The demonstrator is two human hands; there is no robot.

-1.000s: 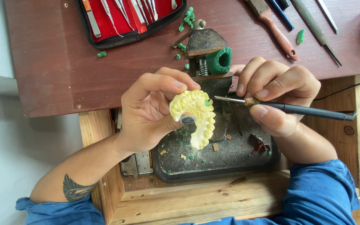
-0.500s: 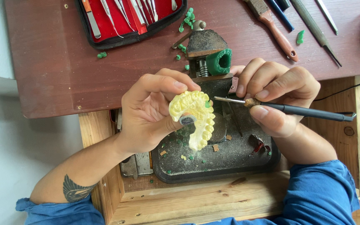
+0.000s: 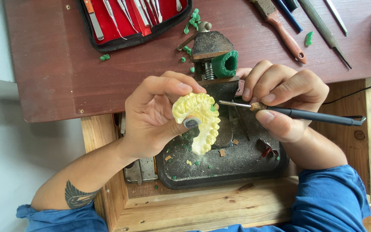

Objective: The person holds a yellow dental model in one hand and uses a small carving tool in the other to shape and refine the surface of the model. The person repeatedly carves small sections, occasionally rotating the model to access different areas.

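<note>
While both hands are working above the dark tray, the scene is reading like this:

Left hand: the left hand (image 3: 155, 116) is holding a yellow dental arch model (image 3: 198, 120); its fingers are curling over the top of the model and the thumb is pressing on the front.

Right hand: the right hand (image 3: 284, 103) is gripping a thin black-handled carving tool (image 3: 305, 114) like a pen, fingers closed narrow around it.

Tool tip: the metal point is reaching toward the upper side of the model, touching or almost touching; I cannot tell which.

Place of model: it is staying in the air above the dark tray (image 3: 237, 172), just in front of the small vise (image 3: 211, 47).

Progress: many green wax crumbs (image 3: 192, 19) are lying on the tray and on the red-brown table (image 3: 56, 68), so some carving seems done; a green piece (image 3: 225, 63) is sitting in the vise. How much is remaining, I cannot judge.

Around: a red instrument case (image 3: 129, 17) is lying open at the table's far edge, and files (image 3: 323, 25) are lying to the right.
</note>
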